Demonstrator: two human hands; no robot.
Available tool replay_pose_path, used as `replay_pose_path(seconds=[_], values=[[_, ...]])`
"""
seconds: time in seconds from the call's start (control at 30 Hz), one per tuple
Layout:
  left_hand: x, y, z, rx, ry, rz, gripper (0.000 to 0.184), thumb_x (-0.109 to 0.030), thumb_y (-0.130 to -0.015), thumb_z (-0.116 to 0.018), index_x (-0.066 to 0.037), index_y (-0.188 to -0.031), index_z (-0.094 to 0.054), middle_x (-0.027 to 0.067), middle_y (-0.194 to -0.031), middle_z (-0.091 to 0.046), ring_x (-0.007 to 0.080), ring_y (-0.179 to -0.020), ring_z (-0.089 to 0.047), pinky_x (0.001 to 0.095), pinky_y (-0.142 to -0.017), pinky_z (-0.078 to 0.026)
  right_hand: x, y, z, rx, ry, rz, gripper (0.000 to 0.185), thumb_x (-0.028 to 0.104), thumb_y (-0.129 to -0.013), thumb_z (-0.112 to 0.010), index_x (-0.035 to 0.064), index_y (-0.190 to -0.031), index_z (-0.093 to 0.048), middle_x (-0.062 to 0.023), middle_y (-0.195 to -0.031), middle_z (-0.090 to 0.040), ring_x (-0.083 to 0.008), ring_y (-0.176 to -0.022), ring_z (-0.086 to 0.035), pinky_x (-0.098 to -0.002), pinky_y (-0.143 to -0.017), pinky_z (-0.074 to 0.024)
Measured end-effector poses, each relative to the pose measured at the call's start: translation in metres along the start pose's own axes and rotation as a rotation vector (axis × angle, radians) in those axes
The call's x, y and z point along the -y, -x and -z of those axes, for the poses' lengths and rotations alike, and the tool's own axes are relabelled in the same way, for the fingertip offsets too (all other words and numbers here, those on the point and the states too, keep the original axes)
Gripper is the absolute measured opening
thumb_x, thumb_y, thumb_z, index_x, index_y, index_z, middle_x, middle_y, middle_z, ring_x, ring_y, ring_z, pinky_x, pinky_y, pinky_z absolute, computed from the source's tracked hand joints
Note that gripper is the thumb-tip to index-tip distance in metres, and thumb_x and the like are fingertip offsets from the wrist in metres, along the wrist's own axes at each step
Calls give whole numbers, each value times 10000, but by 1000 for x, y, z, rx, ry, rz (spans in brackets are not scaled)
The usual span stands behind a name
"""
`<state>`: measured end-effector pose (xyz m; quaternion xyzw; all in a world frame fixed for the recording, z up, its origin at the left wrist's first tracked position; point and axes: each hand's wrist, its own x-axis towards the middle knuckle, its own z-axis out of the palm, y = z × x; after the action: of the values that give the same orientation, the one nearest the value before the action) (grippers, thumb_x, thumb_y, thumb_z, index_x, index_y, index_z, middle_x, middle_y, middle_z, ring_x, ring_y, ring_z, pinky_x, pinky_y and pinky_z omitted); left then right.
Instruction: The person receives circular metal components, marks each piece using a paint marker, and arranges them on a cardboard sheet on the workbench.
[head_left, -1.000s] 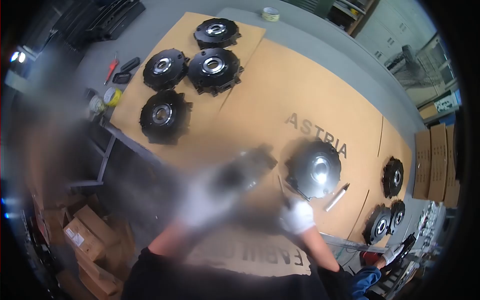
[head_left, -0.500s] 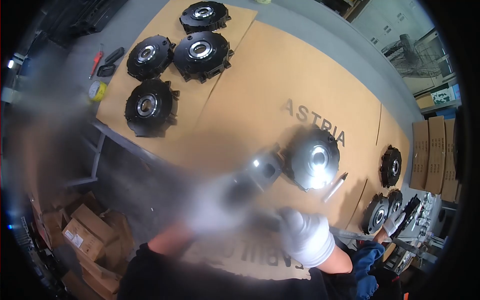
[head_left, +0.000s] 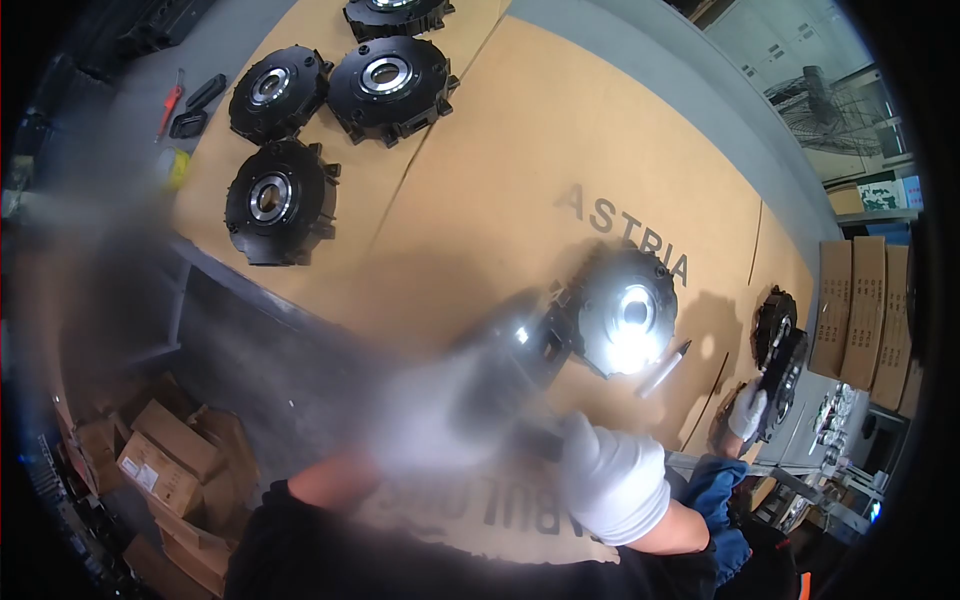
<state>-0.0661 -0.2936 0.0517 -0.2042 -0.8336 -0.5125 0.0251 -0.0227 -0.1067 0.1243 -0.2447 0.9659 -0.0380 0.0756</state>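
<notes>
My left hand (head_left: 425,415), in a white glove and badly blurred, is closed around a dark, shiny part (head_left: 525,345) with a bright glint. Its exact kind is lost in the blur. Just right of it, a black round housing (head_left: 610,335) with a toothed rim lies flat on the cardboard, a strong light spot on its centre. My right hand (head_left: 615,475), also gloved in white, has its fingers curled beside a blurred dark grey shape (head_left: 540,440); what it grips is unclear. A white marker with a dark tip (head_left: 665,368) lies beside the housing.
Several similar housings (head_left: 390,85) sit at the upper left of the cardboard-covered table (head_left: 500,190). Beyond them lies a red-handled tool (head_left: 170,105). At right, a co-worker's gloved hand (head_left: 748,410) holds a black part (head_left: 785,375). Torn cartons (head_left: 175,460) fill the lower left.
The co-worker's hand has come up and left, bringing a black part over the housings at right. The view has shifted slightly. My hands stay nearly in place.
</notes>
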Motion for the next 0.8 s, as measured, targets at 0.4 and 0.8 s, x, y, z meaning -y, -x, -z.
replay_pose_path(seconds=[0.4, 0.8], values=[[7, -2, 0, 237, 8, -25, 562, -236, -522, -757, 18, -971, -533, 88, -723, -598, 230, -578, -591, 277, -515, -475, 6, -25, 12, 135, -235, -105, 220, 139, -692, -544, 39, -888, -525, -60, -610, -520, -238, -477, -526, -325, -416, -419], [-11, -16, -6, 276, -55, -40, 620, -308, -506, -789, -10, -992, -545, 11, -602, -582, 183, -432, -535, 253, -392, -396, -22, 10, 29, -49, -790, -447, 76, 71, -748, -491, 20, -757, -546, -87, -603, -562, -217, -495, -554, -297, -483, -435]])
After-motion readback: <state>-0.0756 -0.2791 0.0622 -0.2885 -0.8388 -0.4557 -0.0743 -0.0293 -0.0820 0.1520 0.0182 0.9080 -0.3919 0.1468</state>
